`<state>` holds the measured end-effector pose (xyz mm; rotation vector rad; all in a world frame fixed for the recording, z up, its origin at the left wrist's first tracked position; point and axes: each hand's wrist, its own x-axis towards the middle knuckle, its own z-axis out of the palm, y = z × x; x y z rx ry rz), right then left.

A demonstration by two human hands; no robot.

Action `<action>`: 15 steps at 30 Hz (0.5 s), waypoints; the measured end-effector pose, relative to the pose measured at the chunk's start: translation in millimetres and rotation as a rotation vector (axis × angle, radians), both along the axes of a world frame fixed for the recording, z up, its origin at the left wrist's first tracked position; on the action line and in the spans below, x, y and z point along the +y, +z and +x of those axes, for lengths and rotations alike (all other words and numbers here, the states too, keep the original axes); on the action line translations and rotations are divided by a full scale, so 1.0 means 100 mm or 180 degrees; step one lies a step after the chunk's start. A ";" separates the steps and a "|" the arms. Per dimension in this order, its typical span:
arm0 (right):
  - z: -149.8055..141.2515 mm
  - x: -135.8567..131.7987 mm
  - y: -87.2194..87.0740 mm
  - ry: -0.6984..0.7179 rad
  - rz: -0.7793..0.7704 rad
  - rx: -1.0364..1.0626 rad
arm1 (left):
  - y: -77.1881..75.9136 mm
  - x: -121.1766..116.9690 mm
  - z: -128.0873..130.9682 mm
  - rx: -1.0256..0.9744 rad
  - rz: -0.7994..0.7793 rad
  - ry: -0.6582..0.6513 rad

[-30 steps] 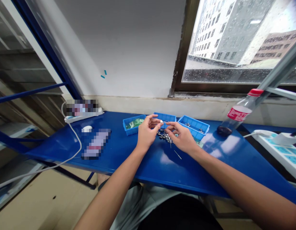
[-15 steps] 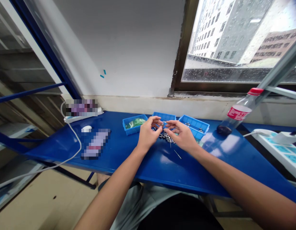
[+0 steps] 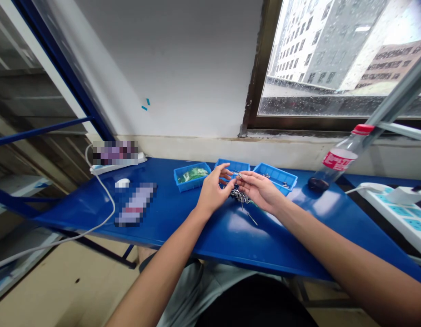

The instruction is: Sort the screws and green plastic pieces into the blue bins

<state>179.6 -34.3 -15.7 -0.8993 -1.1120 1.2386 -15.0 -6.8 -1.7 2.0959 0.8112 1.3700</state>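
My right hand point(image 3: 261, 190) pinches a small shiny metal part point(image 3: 238, 174) between thumb and fingertips; its exact kind is too small to make out. Facing it, my left hand point(image 3: 212, 190) is half curled, with a gap between thumb and fingers, its tips close to that part. Below both hands lies a heap of small metal pieces point(image 3: 240, 196), partly covered by my right hand. One thin metal pin point(image 3: 253, 220) lies apart in front of the heap.
Three blue bins stand behind my hands: a left bin point(image 3: 179, 180) with green and clear bits, a middle bin point(image 3: 231, 162) and a right bin point(image 3: 294, 184) with a few metal pieces. A cola bottle point(image 3: 340, 159), power strip point(image 3: 406, 213) and white mouse point(image 3: 122, 183) are around.
My right hand has turned and closed its fingertips on the small metal part, moving slightly toward my left hand. My left hand has shifted slightly right, its fingers still apart.
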 end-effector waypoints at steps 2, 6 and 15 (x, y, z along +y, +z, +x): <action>0.03 0.01 0.01 -0.0166 0.0082 -0.0027 | -0.02 0.01 -0.01 0.0418 0.0139 0.0052; 0.16 0.02 0.09 -0.1007 0.0644 -0.0999 | -0.07 -0.01 -0.02 0.1397 0.0621 -0.0114; 0.40 0.05 0.10 -0.2429 0.1571 -0.4114 | -0.03 -0.15 -0.02 0.2235 0.0988 -0.0465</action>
